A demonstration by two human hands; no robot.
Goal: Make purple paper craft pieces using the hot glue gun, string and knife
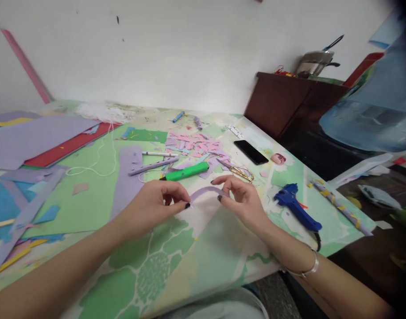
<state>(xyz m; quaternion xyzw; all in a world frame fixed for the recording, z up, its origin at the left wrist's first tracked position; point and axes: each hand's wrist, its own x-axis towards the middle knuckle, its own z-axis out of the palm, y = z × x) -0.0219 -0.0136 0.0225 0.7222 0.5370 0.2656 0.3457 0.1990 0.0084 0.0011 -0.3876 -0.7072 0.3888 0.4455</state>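
Observation:
A narrow purple paper strip [206, 190] arches between my two hands above the table. My left hand [163, 199] pinches its left end between thumb and forefinger. At the other end, my right hand [241, 199] has the strip between thumb and fingers. Just beyond my hands lies a green utility knife [187, 172]. Behind it are a purple rolled paper stick [152, 165] and a white pen [159, 154]. Gold-handled scissors [240, 172] rest past my right hand, near a pile of pink and blue paper scraps [196, 144].
A blue hot glue gun [297, 207] and a decorated paper stick [342, 206] lie to the right. A black phone [251, 152] sits farther back. Purple sheets [40, 135], blue paper [6, 199] and white yarn [105, 113] cover the left. A dark cabinet [289, 102] stands beyond the table's right edge.

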